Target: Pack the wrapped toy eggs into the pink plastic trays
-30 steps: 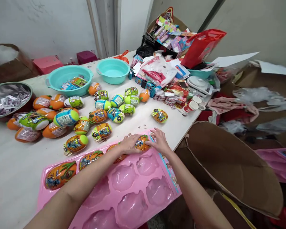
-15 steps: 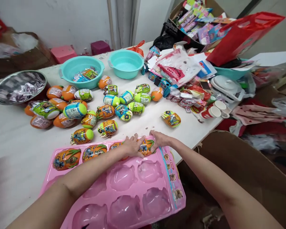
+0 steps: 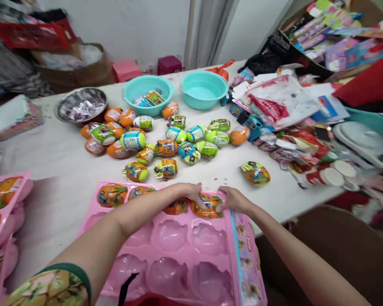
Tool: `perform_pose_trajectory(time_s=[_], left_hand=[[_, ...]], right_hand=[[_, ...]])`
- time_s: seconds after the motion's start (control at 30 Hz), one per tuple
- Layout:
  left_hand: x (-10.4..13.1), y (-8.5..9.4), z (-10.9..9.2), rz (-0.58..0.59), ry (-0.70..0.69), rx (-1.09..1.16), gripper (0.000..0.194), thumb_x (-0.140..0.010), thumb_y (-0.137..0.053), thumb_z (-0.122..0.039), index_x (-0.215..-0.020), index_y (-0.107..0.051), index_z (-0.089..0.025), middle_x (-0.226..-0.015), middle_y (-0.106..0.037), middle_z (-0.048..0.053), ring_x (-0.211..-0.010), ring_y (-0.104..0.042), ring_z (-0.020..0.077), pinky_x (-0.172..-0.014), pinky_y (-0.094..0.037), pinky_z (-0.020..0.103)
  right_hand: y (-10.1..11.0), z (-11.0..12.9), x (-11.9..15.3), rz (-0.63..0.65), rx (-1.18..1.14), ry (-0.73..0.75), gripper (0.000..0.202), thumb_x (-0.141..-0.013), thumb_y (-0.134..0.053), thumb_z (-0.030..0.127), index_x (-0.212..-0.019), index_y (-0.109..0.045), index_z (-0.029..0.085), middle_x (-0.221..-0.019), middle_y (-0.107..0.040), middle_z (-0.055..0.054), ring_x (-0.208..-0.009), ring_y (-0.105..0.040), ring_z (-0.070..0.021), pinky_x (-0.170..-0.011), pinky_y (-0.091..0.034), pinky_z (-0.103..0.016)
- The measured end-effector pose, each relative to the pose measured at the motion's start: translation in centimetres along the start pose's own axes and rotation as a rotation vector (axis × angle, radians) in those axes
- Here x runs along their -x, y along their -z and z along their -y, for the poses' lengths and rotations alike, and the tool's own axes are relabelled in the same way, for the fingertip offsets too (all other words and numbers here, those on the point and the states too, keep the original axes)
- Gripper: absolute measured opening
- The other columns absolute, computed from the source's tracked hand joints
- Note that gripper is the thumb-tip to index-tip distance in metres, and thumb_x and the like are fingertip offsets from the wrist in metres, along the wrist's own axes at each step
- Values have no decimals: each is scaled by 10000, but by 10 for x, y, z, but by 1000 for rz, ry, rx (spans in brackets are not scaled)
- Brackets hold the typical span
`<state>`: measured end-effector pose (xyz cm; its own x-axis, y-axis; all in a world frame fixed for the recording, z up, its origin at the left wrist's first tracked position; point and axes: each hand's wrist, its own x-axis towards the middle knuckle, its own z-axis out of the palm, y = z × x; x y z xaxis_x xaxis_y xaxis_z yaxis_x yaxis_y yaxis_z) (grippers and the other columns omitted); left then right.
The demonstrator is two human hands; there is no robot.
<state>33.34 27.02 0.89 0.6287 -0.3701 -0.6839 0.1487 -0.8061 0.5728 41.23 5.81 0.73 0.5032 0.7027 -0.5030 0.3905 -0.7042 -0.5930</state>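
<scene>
A pink plastic tray (image 3: 188,255) with moulded hollows lies before me. Orange printed toy eggs fill its far row, among them one at the left end (image 3: 112,195). The last egg on the right (image 3: 207,209) sits in the corner hollow between my hands. My left hand (image 3: 194,194) grips its left side from above, fingers bent. Against its right end press the thumb and fingers of my right hand (image 3: 234,199), partly over the tray's rim. The nearer hollows hold no eggs. Just past my right hand lies a loose orange-green egg (image 3: 255,173).
Several loose eggs (image 3: 166,147) are grouped mid-table. Behind stand two turquoise basins (image 3: 204,91) and a metal bowl (image 3: 83,106) of small packets. Another filled pink tray (image 3: 19,191) is at left. Bags, a white scale (image 3: 364,142) and paper cups (image 3: 333,176) crowd the right.
My view has swung left, bringing the second pink tray into sight. My left hand has turned over the corner egg, its fingers now on the egg's left side; my right hand stays at its right end.
</scene>
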Motion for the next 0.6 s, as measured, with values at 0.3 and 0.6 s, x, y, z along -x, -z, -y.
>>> perform_pose_trajectory(time_s=[0.3, 0.6], left_hand=[[17, -21, -11, -305, 30, -105, 681, -669, -700, -577, -1216, -473, -241, -1070, -664, 86, -1019, -628, 308, -826, -475, 379], [17, -36, -23, -481, 17, -264, 724, -643, -749, -475, -1241, -506, -147, -1121, -605, 173, -1028, -576, 342, -927, -413, 490]], right_hand=[[1, 7, 11, -21, 264, -82, 634, -443, -855, 566, -884, -554, 225, -898, -618, -34, -913, -553, -284, -746, -352, -324], [0, 19, 7, -72, 442, -74, 443, -574, -830, 425, -829, -537, 211, -899, -633, -41, -873, -548, -245, -713, -310, -305]])
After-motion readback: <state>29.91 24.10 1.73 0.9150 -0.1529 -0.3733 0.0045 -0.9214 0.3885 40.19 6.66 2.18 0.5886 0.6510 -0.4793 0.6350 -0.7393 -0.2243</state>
